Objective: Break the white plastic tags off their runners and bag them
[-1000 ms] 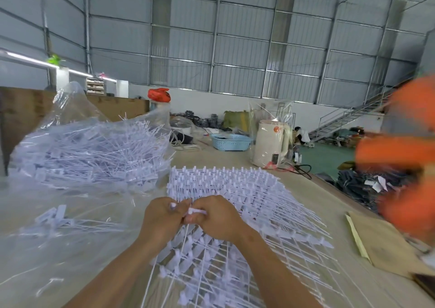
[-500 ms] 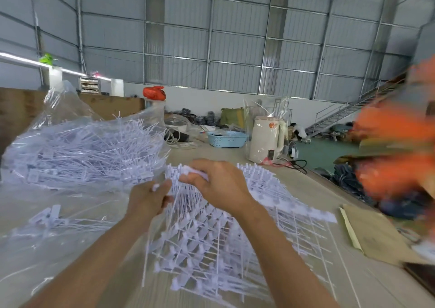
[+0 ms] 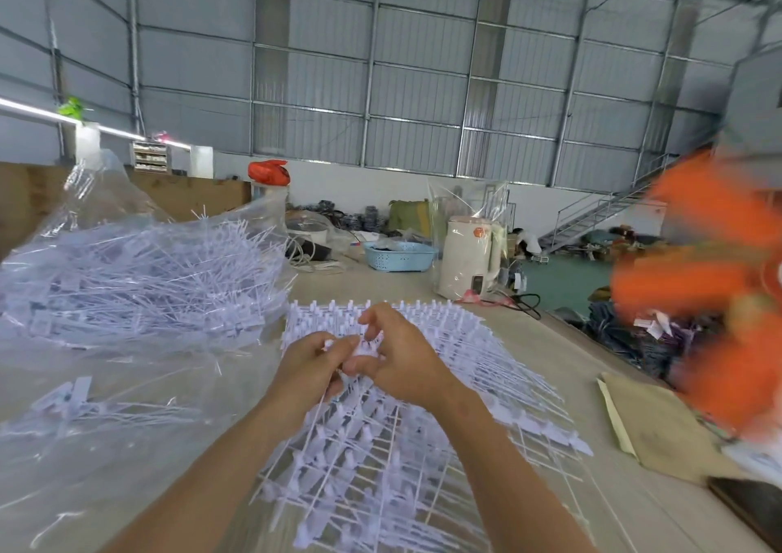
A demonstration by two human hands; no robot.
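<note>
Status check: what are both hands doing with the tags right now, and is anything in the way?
Left hand and right hand both pinching white tags over the runner stack. Clear bag of loose tags open at left. Nothing blocking.

Factory hall: corrugated metal walls [image 3: 423, 66], worktable [image 3: 381, 281].

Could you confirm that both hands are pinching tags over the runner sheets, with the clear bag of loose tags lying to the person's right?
Not quite: the head view shows the clear bag of loose tags on the person's left. The left hand and right hand do pinch tags over the runner sheets.
</note>
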